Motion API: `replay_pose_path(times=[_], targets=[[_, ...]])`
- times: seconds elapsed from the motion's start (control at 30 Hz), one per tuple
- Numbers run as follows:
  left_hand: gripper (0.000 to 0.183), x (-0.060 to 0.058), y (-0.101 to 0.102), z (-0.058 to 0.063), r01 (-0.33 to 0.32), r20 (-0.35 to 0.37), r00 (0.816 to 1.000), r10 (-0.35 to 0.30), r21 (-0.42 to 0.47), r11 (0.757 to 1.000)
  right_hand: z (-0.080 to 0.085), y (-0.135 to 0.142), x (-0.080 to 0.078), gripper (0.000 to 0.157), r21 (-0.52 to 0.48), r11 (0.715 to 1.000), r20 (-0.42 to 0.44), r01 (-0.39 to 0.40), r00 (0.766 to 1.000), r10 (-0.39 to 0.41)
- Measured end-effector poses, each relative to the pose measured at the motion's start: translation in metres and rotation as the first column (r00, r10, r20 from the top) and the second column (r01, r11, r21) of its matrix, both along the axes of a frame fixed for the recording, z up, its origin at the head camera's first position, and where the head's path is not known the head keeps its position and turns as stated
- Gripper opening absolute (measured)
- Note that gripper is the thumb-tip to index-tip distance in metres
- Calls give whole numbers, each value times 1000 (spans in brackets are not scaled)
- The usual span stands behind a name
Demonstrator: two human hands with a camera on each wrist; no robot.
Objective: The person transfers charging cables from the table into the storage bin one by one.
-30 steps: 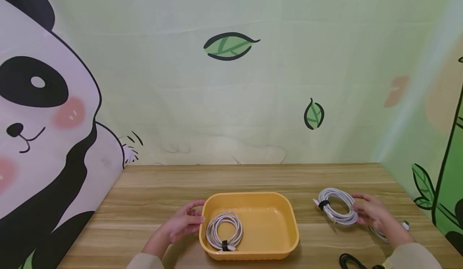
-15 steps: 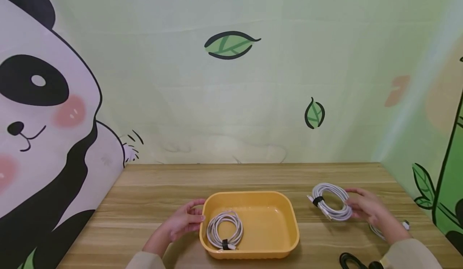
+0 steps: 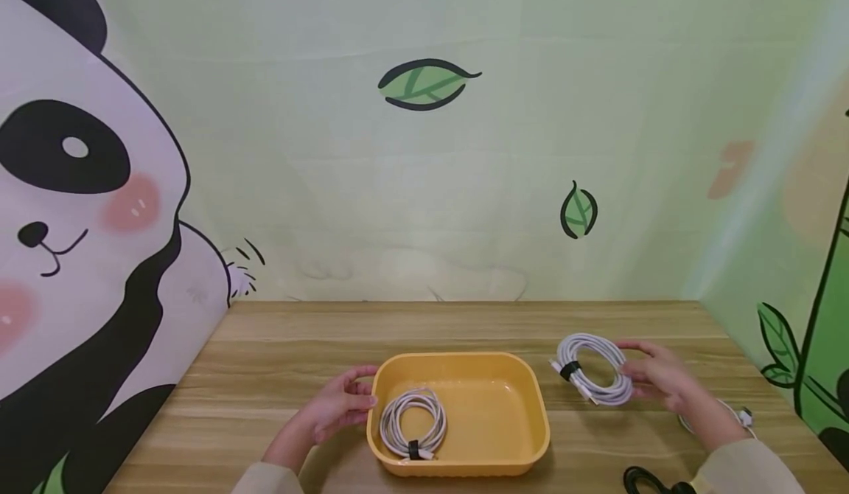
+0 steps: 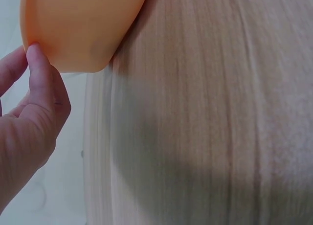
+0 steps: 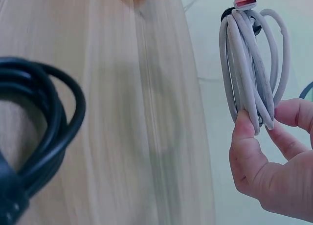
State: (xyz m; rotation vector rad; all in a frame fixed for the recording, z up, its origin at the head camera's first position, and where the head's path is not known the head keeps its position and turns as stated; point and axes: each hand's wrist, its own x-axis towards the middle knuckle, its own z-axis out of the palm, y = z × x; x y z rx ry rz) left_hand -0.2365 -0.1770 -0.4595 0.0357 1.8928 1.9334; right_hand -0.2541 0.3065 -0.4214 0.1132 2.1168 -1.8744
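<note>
My right hand [image 3: 663, 377] pinches a coil of white cable [image 3: 606, 398] between thumb and fingers, above the table to the right of a yellow plastic bin [image 3: 491, 468]. A black strap [image 3: 570, 370] binds this coil; in the right wrist view its metal plug [image 5: 245, 2] points up. My left hand [image 3: 338, 408] touches the bin's left side, with thumb and finger tips against the outer wall [image 4: 78, 34] and edge. Inside the bin, on its left, lies another strapped coil of pale cable [image 3: 436, 416].
A black coiled cable [image 3: 640, 475] lies on the wooden table [image 3: 298, 339] at the front right. Another white cable [image 3: 736, 413] is partly hidden behind my right forearm. A printed backdrop [image 3: 318, 184] stands along the table's far edge.
My right hand has carried the white cable coil leftward and slightly up, closer to the bin. My left hand, the bin and the coil inside it have stayed put.
</note>
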Motion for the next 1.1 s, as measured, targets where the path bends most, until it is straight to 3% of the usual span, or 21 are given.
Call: replay_pose_path(times=[0.77,1.1], targets=[[58,1,1,0,-2,-9,1000,2,-9,1000,15,-31,3,57,-2,999,-40,-53,998,53],[57,1,0,0,8,-13,1000,-8,-6,1000,15,-37,2,45,-49,995,-44,-84,996,82]])
